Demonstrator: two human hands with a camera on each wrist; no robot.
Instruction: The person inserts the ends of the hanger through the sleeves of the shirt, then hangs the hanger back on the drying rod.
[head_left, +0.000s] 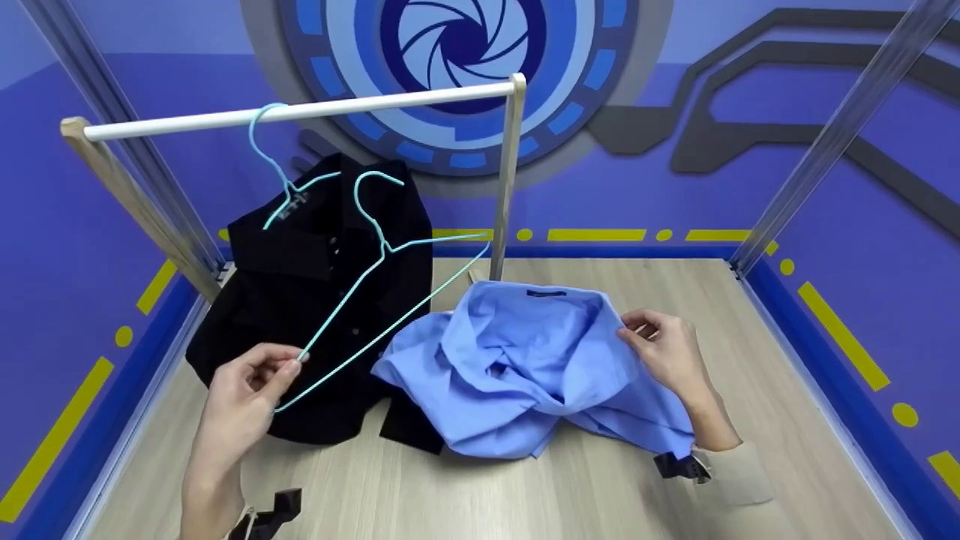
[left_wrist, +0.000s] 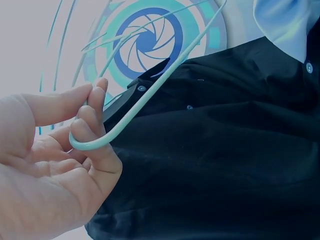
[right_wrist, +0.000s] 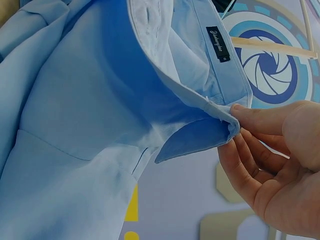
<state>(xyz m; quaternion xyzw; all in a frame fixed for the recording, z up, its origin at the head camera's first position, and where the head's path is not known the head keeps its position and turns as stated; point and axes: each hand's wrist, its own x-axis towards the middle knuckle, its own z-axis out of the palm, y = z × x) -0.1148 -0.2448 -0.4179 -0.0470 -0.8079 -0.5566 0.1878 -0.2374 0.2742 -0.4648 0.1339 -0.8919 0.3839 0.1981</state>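
My left hand (head_left: 247,394) pinches a light-green wire hanger (head_left: 339,309) near one of its lower corners, and the hook points up. In the left wrist view the hanger's bent corner (left_wrist: 90,145) passes in front of the curled fingers. A blue shirt (head_left: 517,375) lies crumpled at the middle with its collar spread wide and a dark label (right_wrist: 218,44) inside. My right hand (head_left: 667,352) pinches the shirt's collar edge on the right side. The hanger's far end is close above the shirt's left part, apart from the collar opening.
A black shirt (head_left: 300,300) hangs on another green hanger (head_left: 262,142) from the rack's white bar (head_left: 412,100), at the left. The rack's wooden post (head_left: 508,180) stands behind the blue shirt. Wooden tabletop (head_left: 750,360) extends to the right, with blue walls around it.
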